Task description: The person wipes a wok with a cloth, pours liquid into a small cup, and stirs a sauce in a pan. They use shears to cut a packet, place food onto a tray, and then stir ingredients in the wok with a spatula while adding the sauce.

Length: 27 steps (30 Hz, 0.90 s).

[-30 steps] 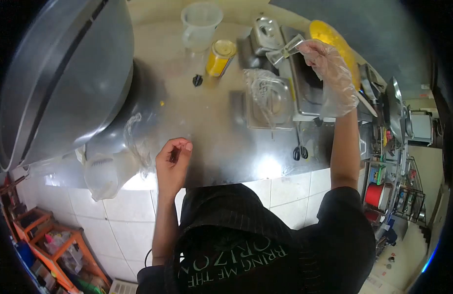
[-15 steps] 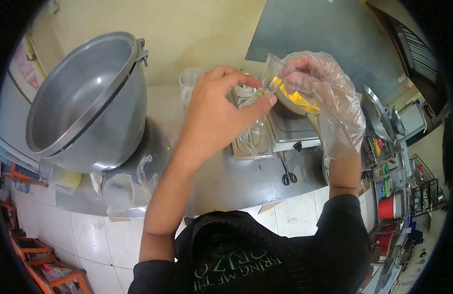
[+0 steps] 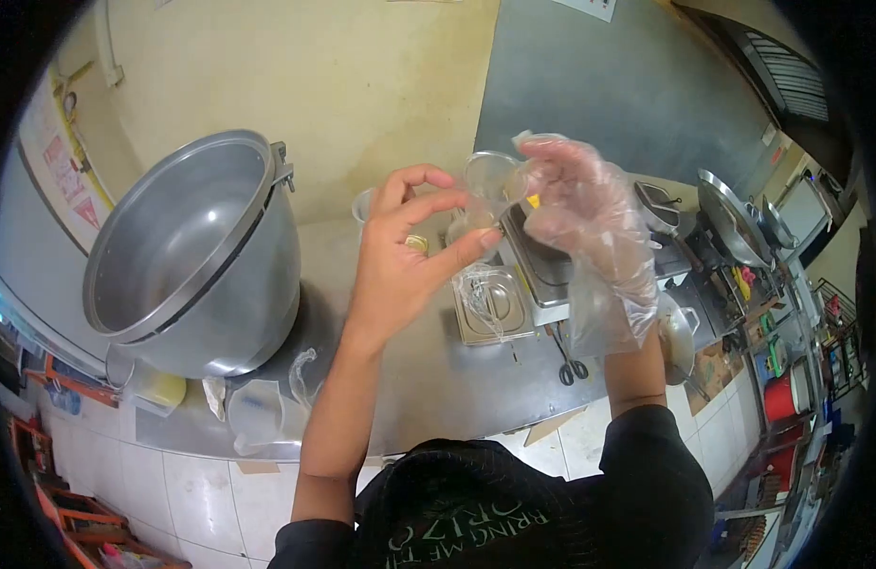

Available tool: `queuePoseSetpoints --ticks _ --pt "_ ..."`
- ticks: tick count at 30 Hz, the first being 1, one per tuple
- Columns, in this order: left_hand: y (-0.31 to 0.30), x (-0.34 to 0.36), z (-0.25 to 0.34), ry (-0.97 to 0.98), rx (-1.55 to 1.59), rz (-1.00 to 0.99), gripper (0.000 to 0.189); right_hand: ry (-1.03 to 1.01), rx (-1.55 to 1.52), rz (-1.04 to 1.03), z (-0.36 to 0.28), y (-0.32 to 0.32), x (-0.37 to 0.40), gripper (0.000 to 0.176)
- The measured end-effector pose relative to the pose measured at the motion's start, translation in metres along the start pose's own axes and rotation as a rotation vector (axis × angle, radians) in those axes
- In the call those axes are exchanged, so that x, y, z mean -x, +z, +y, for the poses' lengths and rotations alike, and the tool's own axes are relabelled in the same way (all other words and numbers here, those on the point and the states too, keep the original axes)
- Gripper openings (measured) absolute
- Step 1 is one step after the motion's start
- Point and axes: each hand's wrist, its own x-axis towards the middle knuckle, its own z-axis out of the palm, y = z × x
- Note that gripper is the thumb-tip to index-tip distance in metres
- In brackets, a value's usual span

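My bare left hand [image 3: 400, 251] has its thumb and fingertips around a small clear plastic cup [image 3: 493, 174], raised above the counter with the round rim facing up. Close on the cup's right side is my right hand [image 3: 590, 204], in a loose, wrinkled clear plastic glove [image 3: 609, 294]. Its fingers are stretched out, with the thumb apart from them. A bit of yellow shows between the hands, behind the cup. Below them sits a lidded steel food pan [image 3: 500, 294] with a clear crumpled plastic piece on it.
A large grey metal pot [image 3: 196, 256] stands at the left of the steel counter [image 3: 428, 398]. Near its front edge lie a clear plastic container [image 3: 255, 417] and black-handled scissors [image 3: 569, 365]. Another metal pan [image 3: 732, 223] and a pot [image 3: 678, 332] are at the right.
The view has tilted up, so the counter and pot sit lower. My right hand's fingers have uncurled and spread beside the cup, while the yellow behind it shows less.
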Motion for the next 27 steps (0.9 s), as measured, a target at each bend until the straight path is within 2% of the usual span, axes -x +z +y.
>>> queuePoseSetpoints --ticks 5,8,10,12,13,15,17,19,21,24,27 --pt "0.006 0.006 0.01 0.096 -0.312 0.152 0.027 -0.045 0.04 0.001 0.015 0.011 0.003 0.048" --pt "0.007 0.01 0.01 0.165 -0.419 0.162 0.026 -0.042 0.059 0.025 0.023 0.011 0.004 0.045" --pt "0.006 0.013 0.012 0.128 -0.413 0.146 0.025 -0.022 0.073 0.021 0.024 0.01 0.005 0.043" --pt "0.004 0.022 0.007 0.076 -0.377 0.138 0.025 0.043 0.094 -0.008 0.024 0.01 0.008 0.041" --pt "0.001 0.029 -0.001 0.038 -0.342 0.136 0.025 0.038 0.176 0.054 0.034 0.006 0.008 0.041" --pt "-0.004 0.059 -0.024 -0.084 -0.315 0.113 0.025 0.063 0.346 0.169 0.069 -0.012 0.007 0.043" --pt "-0.013 0.104 -0.057 -0.203 -0.336 0.078 0.025 0.254 0.552 0.174 0.131 -0.038 0.018 0.048" --pt "-0.019 0.166 -0.094 -0.348 -0.417 0.01 0.027 0.458 0.921 0.007 0.199 -0.05 0.038 0.048" --pt "-0.02 0.23 -0.125 -0.413 -0.441 0.004 0.027 0.354 1.129 -0.225 0.271 -0.053 0.076 0.039" --pt "-0.021 0.284 -0.129 -0.654 -0.362 0.031 0.027 0.701 1.098 -0.129 0.251 -0.007 0.09 0.04" --pt "-0.024 0.304 -0.124 -0.682 -0.386 0.053 0.026 0.724 1.15 -0.103 0.324 -0.009 0.105 0.042"
